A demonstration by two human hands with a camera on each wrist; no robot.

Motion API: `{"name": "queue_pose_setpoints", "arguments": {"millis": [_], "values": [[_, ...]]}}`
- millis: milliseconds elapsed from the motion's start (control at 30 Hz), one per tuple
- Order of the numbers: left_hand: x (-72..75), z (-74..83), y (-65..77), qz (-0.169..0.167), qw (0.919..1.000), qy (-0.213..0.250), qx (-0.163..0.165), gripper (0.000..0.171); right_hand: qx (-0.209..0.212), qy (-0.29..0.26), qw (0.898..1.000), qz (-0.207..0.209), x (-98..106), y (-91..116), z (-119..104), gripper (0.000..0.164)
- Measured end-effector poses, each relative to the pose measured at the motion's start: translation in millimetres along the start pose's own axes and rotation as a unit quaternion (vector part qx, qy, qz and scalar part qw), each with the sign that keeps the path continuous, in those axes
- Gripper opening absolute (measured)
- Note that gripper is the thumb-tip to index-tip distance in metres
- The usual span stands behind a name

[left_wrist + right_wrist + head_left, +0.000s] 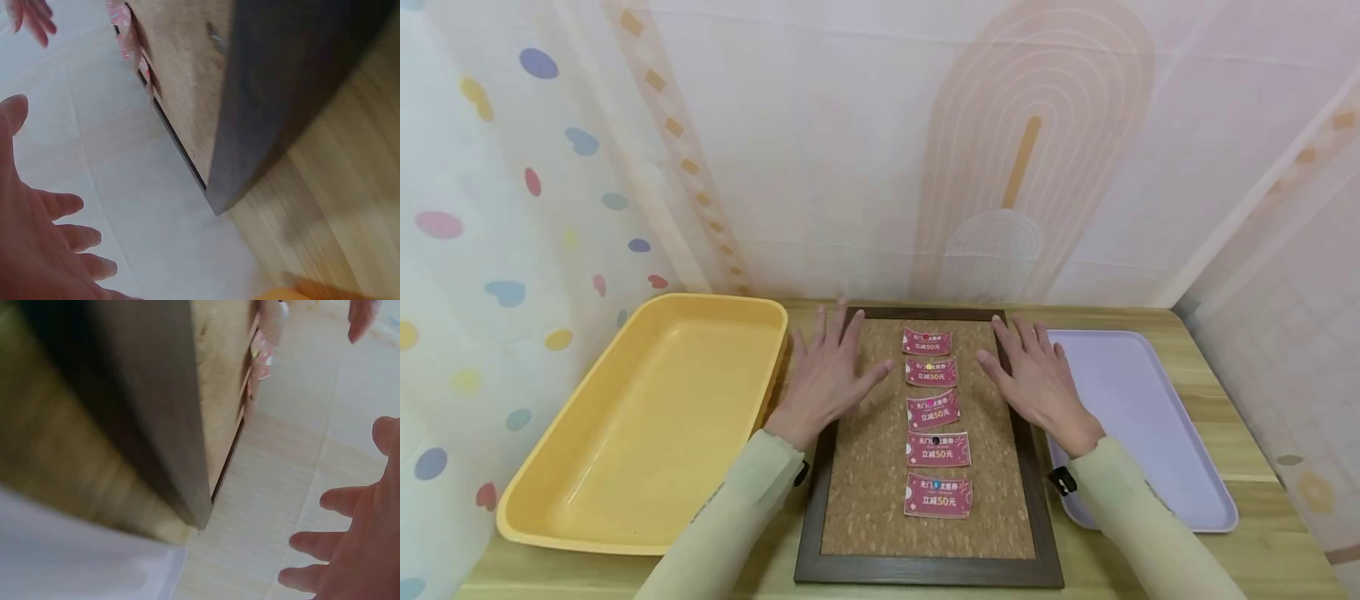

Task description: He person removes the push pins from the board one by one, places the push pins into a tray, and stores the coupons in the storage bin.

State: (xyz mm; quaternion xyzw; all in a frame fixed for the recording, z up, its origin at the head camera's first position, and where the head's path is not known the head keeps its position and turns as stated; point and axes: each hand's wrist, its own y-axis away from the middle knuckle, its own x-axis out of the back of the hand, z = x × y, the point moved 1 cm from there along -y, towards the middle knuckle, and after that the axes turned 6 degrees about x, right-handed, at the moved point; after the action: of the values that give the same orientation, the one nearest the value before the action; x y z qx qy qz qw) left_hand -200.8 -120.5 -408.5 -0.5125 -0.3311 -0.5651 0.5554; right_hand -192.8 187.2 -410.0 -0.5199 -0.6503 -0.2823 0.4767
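A cork board [872,467] in a dark wooden frame lies on the table between both hands. Down its middle runs a column of several pink paper coupons [938,503], each with a coloured pin at its upper part, such as a blue pin [936,484] and a black pin [936,441]. My left hand [825,375] spreads its fingers over the board's left frame edge and holds nothing. Over the right frame edge, my right hand [1037,379] is likewise spread and empty. Both wrist views show the left fingers [80,237] and right fingers [319,545] extended beside the board.
To the left stands a deep yellow tray [647,417], its inside bare. A shallow lilac tray [1150,417] lies on the right, partly under the right forearm. Behind the wooden table [1255,467] hangs a patterned cloth [835,167].
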Motion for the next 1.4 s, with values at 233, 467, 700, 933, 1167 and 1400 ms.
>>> {"name": "queue_pose_setpoints", "arguments": {"millis": [233,467,700,933,1167,1400], "values": [[1.8,9.4,-12.8,-0.018,0.9974,0.067,-0.017,0.084,0.009,-0.043,0.999,0.022,0.7,-8.7,-7.8,0.077],[1.0,14.9,-26.0,-0.041,0.9893,0.139,-0.016,0.077,0.029,-0.070,0.996,0.045,0.0,-23.0,-14.2,0.068],[-5.9,17.9,-35.1,-0.063,0.9751,0.213,-0.004,0.068,0.046,-0.091,0.993,0.056,-3.9,-34.6,-20.2,0.059],[-13.8,19.7,-41.9,-0.084,0.9549,0.284,0.017,0.058,0.050,-0.105,0.992,0.049,-6.7,-43.4,-30.0,0.049],[-21.8,21.0,-48.1,-0.113,0.9292,0.345,0.073,0.051,0.064,-0.117,0.990,0.041,-11.1,-56.3,-34.0,0.037],[-37.7,15.6,-52.9,-0.129,0.9169,0.355,0.129,0.043,0.038,-0.170,0.985,-0.011,-18.1,-68.7,-32.1,0.031]]}}
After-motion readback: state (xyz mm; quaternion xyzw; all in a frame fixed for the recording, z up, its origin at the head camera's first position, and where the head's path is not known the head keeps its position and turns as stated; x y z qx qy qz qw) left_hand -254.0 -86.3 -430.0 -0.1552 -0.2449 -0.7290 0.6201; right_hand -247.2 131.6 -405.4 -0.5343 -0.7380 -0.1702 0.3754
